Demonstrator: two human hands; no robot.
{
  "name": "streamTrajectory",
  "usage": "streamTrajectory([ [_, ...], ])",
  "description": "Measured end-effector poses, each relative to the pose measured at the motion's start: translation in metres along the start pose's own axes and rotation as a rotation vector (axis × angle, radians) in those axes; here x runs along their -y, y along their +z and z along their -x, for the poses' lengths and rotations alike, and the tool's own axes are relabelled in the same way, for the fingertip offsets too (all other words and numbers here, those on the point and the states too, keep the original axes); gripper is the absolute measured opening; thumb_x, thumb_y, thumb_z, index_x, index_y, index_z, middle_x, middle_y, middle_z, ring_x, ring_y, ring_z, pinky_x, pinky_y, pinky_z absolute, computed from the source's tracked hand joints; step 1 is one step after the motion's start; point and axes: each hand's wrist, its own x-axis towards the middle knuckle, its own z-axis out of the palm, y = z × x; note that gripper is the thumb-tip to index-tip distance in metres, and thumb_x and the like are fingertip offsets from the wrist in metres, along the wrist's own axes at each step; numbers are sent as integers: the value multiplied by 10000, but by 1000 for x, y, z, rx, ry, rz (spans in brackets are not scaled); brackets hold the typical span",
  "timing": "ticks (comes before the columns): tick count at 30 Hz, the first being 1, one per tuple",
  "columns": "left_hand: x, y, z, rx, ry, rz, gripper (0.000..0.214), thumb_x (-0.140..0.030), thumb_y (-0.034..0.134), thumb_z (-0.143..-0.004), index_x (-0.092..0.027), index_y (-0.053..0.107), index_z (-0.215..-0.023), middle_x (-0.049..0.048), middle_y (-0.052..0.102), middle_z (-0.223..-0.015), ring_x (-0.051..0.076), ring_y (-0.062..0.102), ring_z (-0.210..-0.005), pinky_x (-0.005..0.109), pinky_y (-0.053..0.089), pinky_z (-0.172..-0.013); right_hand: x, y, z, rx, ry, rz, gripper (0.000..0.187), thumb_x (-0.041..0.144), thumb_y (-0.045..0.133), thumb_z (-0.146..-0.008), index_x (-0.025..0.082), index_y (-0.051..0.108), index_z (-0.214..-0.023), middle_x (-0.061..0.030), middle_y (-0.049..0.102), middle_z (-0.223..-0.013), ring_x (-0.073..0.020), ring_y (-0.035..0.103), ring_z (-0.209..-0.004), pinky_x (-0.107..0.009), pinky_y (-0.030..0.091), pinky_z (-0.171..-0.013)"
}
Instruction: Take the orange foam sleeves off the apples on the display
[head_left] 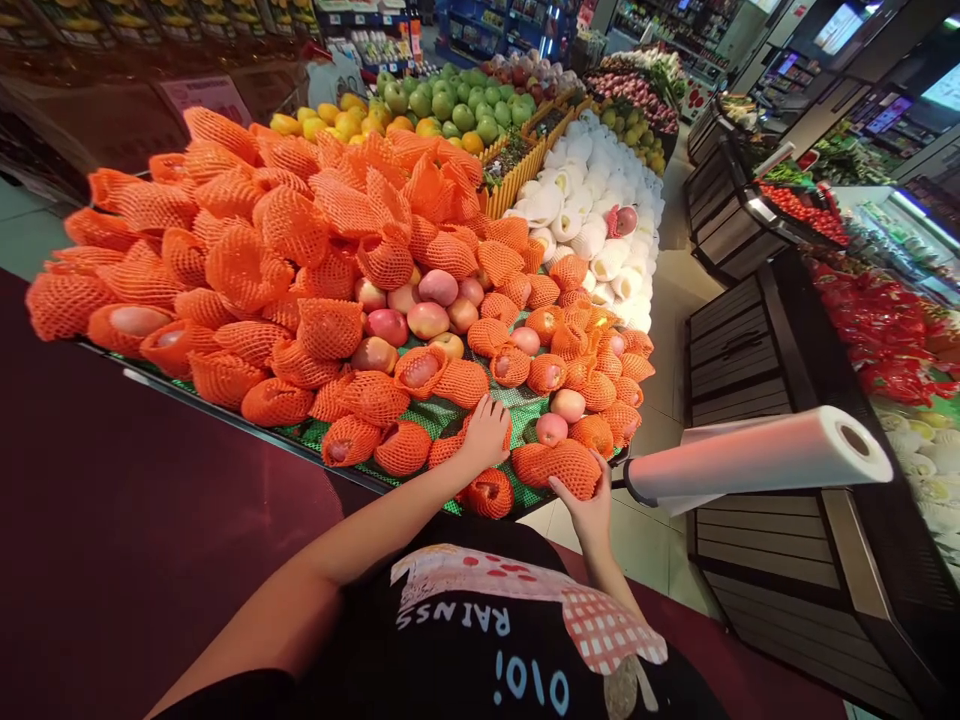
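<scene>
My left hand (487, 432) rests at the front of the fruit display, its fingers curled over a fruit in an orange foam net, which it mostly covers. To the right, my right hand (590, 505) grips another netted fruit (559, 468) at the front corner, thumb on the near side and fingers on the far side. Just behind that one sit bare pink apples (553, 429). A netted fruit (491, 493) lies at the near edge below my left hand. Green matting (517, 400) shows between the fruits.
Netted fruit (292, 230) is heaped at the left, with bare reddish fruit (428, 320) in the middle. White-netted fruit (592, 160) lies behind to the right. A plastic bag roll (765, 458) sticks out beside my right hand. Wooden-sided counters (739, 340) line the right.
</scene>
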Motion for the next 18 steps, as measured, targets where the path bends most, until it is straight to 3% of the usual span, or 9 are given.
streamTrajectory([
  [2, -1, 0, 0, 6, -5, -69, 586, -214, 822, -636, -129, 590, -1169, 180, 558, -1329, 370, 423, -1361, 525, 207, -1237, 3, 0, -4, -8, -12, 4, 812, 451, 870, -631, 199, 481, -1298, -135, 544, -1357, -298, 527, -1260, -490, 399, -1114],
  [5, 0, -1, 10, 37, -11, -118, 468, -139, 738, -710, -167, 579, -1149, 154, 574, -1290, 330, 483, -1279, 491, 361, -1130, 5, 1, -12, -10, -40, 7, 846, 453, 875, -624, 194, 467, -1319, -141, 529, -1372, -298, 521, -1272, -480, 397, -1118],
  [10, 6, -2, 36, 60, -33, -105, 564, -125, 680, -738, -207, 515, -1271, 120, 577, -1311, 306, 510, -1193, 449, 471, -969, 4, 7, -34, 26, -168, 130, 871, 471, 863, -643, 196, 460, -1365, -139, 527, -1376, -307, 520, -1275, -499, 388, -1126],
  [14, 11, -5, 49, 4, -74, -4, 670, -183, 685, -751, -236, 447, -1375, 109, 538, -1371, 306, 473, -1230, 452, 475, -994, 13, 20, -54, 199, -357, 352, 785, 424, 814, -712, 220, 470, -1387, -131, 548, -1351, -309, 527, -1263, -484, 434, -1084],
  [18, 19, -11, 58, -104, -42, 111, 724, -207, 672, -775, -207, 396, -1444, 118, 503, -1377, 304, 442, -1272, 449, 440, -1099, 24, 45, -65, 432, -411, 597, 717, 270, 747, -756, 253, 468, -1416, -116, 496, -1419, -307, 489, -1288, -436, 493, -993],
])
